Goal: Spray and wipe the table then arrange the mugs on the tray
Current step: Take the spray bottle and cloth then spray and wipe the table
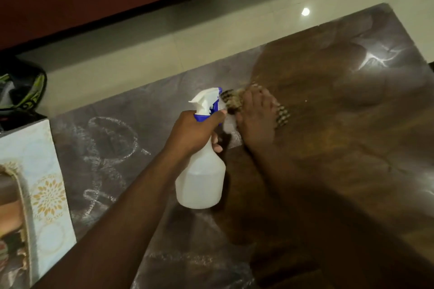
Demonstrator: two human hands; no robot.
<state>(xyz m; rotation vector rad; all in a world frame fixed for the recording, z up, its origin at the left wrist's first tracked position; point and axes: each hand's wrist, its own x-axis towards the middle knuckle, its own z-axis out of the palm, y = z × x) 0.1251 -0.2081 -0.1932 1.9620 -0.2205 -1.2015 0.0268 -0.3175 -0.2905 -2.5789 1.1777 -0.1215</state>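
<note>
Bottle held close above the wiping hand; a stray squeeze wets it.
Left hand (195,134) grip curled round the spray bottle (202,176); right hand (257,119) presses a cloth (283,116) flat on the surface (340,124).

Head-worn view, angled steeply down, close over the table (328,148), hands near

Both bare forearms reach forward from the lower edge of the view, roughly side by side. The left hand (195,131) is raised above the tabletop (340,124), its fingers (217,145) curled around the neck of a spray bottle (202,176), with the index finger at the trigger. The right hand (257,115) lies palm down just beyond it, fingers spread and pressing flat on a patterned cloth (283,116). The right hand appears motion-blurred.
</note>
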